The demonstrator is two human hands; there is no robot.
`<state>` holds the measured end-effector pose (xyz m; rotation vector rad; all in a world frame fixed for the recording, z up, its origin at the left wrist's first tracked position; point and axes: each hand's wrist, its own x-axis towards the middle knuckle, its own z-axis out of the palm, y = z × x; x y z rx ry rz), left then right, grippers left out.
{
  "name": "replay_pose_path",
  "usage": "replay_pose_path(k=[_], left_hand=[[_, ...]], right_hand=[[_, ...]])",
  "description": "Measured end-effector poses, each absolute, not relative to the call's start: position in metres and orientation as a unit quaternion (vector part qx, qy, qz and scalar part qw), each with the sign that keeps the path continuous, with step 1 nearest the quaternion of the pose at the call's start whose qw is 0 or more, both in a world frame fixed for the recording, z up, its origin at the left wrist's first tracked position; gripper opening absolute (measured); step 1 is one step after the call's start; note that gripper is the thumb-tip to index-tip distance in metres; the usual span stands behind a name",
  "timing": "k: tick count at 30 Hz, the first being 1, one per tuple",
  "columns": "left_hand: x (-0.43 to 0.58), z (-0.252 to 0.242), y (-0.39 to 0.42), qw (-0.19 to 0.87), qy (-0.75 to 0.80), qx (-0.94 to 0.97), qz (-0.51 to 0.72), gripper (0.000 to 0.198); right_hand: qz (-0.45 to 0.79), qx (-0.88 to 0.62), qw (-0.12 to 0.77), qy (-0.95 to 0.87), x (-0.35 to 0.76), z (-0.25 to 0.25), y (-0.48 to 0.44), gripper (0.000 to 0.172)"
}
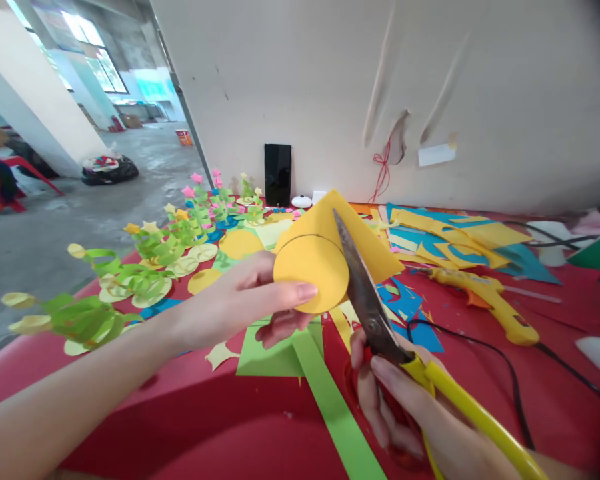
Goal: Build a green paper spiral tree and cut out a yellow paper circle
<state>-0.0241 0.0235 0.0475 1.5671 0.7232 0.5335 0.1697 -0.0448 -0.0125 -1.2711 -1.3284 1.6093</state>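
My left hand pinches a sheet of yellow paper, thumb on top and fingers beneath. A partly cut yellow paper circle shows at the front of the sheet, with a dark line along its upper edge. In my right hand are scissors with yellow handles, their blades pointing up and away along the circle's right side. Paper lies at the blades. Below my hands rest a green paper square and a long green strip.
Green paper spirals with stars stand on the red table at left. A yellow glue gun with a black cord lies right, near blue scraps and yellow offcuts. A black phone leans on the white wall.
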Motion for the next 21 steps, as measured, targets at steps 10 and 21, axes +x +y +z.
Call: replay_pose_path(k=[10,21], left_hand=[[-0.011,0.03,0.015,0.615,0.306,0.637,0.35,0.026],[-0.006,0.029,0.011,0.553,0.36,0.652,0.374,0.038]], right_hand=[[0.704,-0.441,0.354,-0.431,0.172,-0.018,-0.046,0.033],[0.678,-0.446,0.368,-0.455,0.17,-0.015,-0.049,0.028]])
